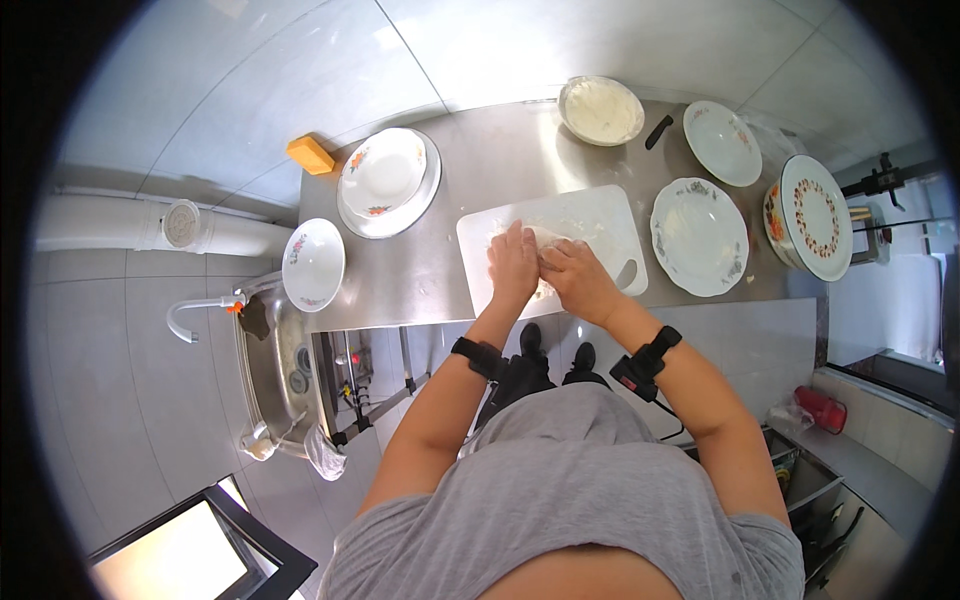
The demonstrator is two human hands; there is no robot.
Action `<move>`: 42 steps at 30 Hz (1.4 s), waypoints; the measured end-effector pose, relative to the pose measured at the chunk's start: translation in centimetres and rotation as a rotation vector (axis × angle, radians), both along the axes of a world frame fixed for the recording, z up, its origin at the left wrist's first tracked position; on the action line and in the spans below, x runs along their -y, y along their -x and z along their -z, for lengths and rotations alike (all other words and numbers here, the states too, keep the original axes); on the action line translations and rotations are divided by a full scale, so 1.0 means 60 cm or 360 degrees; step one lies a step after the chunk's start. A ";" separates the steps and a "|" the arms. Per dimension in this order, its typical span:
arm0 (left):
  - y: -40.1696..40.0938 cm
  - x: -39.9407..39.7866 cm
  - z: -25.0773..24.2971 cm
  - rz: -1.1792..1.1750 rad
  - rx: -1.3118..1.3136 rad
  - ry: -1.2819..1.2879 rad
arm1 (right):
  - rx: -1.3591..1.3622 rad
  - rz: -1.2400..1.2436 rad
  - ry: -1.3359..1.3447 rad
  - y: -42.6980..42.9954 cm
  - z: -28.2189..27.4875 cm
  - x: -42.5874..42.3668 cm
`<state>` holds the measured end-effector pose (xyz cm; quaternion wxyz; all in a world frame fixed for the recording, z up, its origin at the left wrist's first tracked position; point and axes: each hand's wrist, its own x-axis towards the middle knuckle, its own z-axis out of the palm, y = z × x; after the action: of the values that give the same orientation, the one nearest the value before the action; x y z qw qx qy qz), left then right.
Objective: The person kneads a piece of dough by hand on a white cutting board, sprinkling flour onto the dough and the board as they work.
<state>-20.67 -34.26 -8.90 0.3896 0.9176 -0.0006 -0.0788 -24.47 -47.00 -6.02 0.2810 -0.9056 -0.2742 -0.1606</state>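
A white plastic cutting board (600, 217) with a handle hole lies on the stainless steel table (405, 292), dusted with what looks like flour. Over its middle, my left hand (514, 259) rests on a piece of pale dough (544, 234), fingers pointing away from me. My right hand (574, 274) touches the same dough from the right, its fingers curled against it beside my left thumb. Both hands cover much of the dough, and darker bits show on the board just below them.
At the back stands a bowl of flour-like powder (601, 111), beside a black-handled utensil (659, 132). A scalloped plate (699, 236), another bowl (722, 142) and a lidded enamel pot (814, 217) are at right. Stacked dishes (384, 174), a bowl (313, 264) and a sink (281, 360) are left.
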 end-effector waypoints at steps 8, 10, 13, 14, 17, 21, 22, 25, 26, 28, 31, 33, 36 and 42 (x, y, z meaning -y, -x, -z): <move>0.000 0.011 0.016 0.0092 0.0439 -0.0483 | -0.0644 0.0288 -0.0332 -0.025 0.017 0.039; -0.007 0.020 0.017 0.0115 0.0433 -0.0504 | -0.0791 0.0612 -0.0342 -0.030 0.034 0.038; -0.020 0.021 0.019 0.0134 0.0428 -0.0545 | -0.1377 0.0649 -0.0267 -0.055 0.035 0.040; -0.024 0.020 0.020 0.0139 0.0430 -0.0566 | -0.1391 0.0643 -0.0271 -0.062 0.032 0.041; -0.042 0.023 0.017 0.0165 0.0315 -0.0574 | -0.1754 0.0590 -0.0522 -0.078 0.029 0.047; -0.074 0.003 0.014 0.0237 0.0144 -0.0517 | -0.1553 0.0606 -0.0450 -0.079 0.057 0.046; -0.087 -0.003 -0.002 0.0086 -0.0498 0.0335 | -0.1515 0.0610 -0.0453 -0.078 0.060 0.047; -0.088 -0.007 -0.051 -0.0137 -0.1103 0.1207 | -0.1443 0.0587 -0.0551 -0.069 0.053 0.048; -0.086 -0.011 -0.034 -0.0268 -0.0988 0.1206 | -0.1433 0.0586 -0.0551 -0.064 0.049 0.045; -0.078 -0.006 -0.042 -0.0403 -0.0866 0.1211 | -0.0928 0.0498 -0.0502 -0.050 0.034 0.030; -0.041 0.009 -0.054 -0.0155 -0.0367 0.0417 | -0.0483 0.0469 -0.0351 -0.031 0.008 0.014; -0.004 0.013 -0.038 0.0051 0.0604 -0.0095 | -0.0382 0.0447 -0.0321 -0.026 0.011 0.011; 0.031 0.007 -0.014 0.0156 0.0833 -0.0239 | -0.0395 0.0366 -0.0225 -0.023 0.010 0.017; 0.026 0.005 0.017 0.0131 0.0816 -0.0354 | -0.0688 0.0106 -0.0075 -0.041 0.002 0.062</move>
<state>-22.21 -34.59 -9.90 0.2702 0.9439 -0.1277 0.1407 -22.01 -50.73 -6.17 0.3489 -0.9207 -0.1737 0.0218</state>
